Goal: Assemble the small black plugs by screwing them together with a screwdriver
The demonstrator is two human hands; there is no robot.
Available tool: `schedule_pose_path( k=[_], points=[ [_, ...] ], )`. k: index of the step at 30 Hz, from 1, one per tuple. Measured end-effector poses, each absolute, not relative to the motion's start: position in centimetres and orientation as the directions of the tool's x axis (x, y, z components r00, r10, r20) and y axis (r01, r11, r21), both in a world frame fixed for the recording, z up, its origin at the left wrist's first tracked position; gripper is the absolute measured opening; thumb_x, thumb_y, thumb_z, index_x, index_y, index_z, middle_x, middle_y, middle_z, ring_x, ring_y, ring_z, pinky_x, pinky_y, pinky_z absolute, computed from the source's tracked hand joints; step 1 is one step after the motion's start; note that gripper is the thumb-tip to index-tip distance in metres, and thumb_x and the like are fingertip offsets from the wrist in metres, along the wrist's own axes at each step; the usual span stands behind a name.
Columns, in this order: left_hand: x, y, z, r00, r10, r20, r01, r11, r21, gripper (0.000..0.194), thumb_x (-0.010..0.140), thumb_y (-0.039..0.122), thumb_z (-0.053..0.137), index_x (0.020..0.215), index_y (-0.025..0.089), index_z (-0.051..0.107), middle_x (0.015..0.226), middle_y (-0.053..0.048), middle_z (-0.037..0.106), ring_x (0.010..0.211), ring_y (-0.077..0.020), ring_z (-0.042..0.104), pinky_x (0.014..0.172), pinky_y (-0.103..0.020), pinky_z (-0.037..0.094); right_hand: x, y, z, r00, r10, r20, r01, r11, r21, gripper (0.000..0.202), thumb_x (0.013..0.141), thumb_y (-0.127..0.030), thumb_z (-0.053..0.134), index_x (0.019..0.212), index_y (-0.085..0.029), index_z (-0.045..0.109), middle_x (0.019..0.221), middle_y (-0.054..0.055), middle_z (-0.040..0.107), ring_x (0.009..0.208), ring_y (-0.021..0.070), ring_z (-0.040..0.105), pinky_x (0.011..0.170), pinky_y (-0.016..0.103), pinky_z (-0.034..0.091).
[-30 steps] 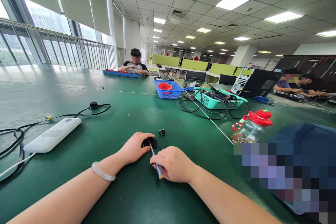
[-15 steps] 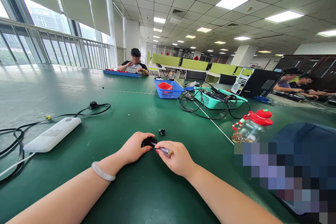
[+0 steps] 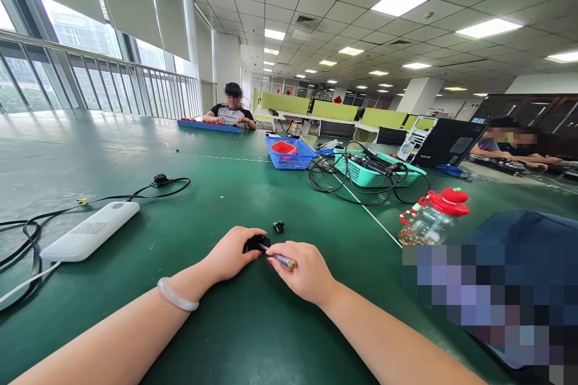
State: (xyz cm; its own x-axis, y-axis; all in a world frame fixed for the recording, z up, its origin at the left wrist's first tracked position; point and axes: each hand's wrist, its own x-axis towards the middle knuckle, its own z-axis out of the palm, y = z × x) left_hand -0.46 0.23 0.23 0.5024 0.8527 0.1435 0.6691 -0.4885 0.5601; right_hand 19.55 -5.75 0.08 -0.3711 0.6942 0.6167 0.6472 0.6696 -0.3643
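My left hand [image 3: 235,254] grips a small black part [image 3: 256,244] between thumb and fingers, low over the green table [image 3: 217,325]. In my right hand [image 3: 303,271] is a screwdriver [image 3: 285,261] with a translucent purplish handle, slanting down to the left. Its metal shaft reaches the right side of the black part; the very tip is hidden in the dark shape. Just beyond my hands lies a little cluster of black pieces [image 3: 279,227], touched by neither hand.
A white power strip [image 3: 93,231] with black cables lies left. Ahead are a blue basket [image 3: 290,160] and a green basket [image 3: 368,175] with tangled cables. A red-lidded bottle [image 3: 433,216] and dark blue fabric [image 3: 528,240] are right. Several people sit farther off.
My hands, the screwdriver and the black part look unmoved. Across the table, the seated person's raised hand has come down to the blue tray.
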Motion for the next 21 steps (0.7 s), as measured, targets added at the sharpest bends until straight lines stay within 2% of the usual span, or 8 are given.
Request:
schedule_pose_path(
  k=[6, 16, 21],
  points=[
    [-0.46, 0.25, 0.2, 0.502, 0.853, 0.144, 0.67, -0.488, 0.559, 0.042, 0.081, 0.034, 0.059, 0.123, 0.028, 0.059, 0.119, -0.005, 0.065, 0.117, -0.0263, 0.054, 0.103, -0.042, 0.043, 19.52, -5.76, 0.0, -0.386, 0.666, 0.638, 0.653, 0.686, -0.321, 0.014, 0.09, -0.028, 0.055, 0.096, -0.024, 0.067, 0.082, 0.001, 0.074, 0.067, 0.0151, 0.066, 0.064, 0.026, 0.046],
    [-0.39, 0.22, 0.25, 0.498, 0.857, 0.132, 0.679, -0.48, 0.556, 0.042, 0.082, 0.031, 0.056, 0.124, 0.027, 0.058, 0.121, -0.006, 0.063, 0.117, -0.026, 0.053, 0.103, -0.044, 0.042, 19.68, -5.69, -0.23, -0.468, 0.584, 0.663, 0.681, 0.717, -0.15, 0.02, 0.095, -0.031, 0.05, 0.097, -0.023, 0.068, 0.068, 0.0, 0.066, 0.056, 0.0121, 0.055, 0.057, 0.024, 0.037],
    [-0.41, 0.24, 0.16, 0.495, 0.86, 0.125, 0.682, -0.474, 0.558, 0.043, 0.082, 0.032, 0.058, 0.125, 0.027, 0.058, 0.12, -0.007, 0.064, 0.116, -0.0262, 0.054, 0.102, -0.044, 0.043, 19.72, -5.66, -0.05, -0.454, 0.56, 0.693, 0.671, 0.727, -0.148, 0.017, 0.093, -0.028, 0.051, 0.096, -0.021, 0.066, 0.07, 0.0, 0.066, 0.056, 0.0118, 0.053, 0.057, 0.024, 0.036]
  ],
)
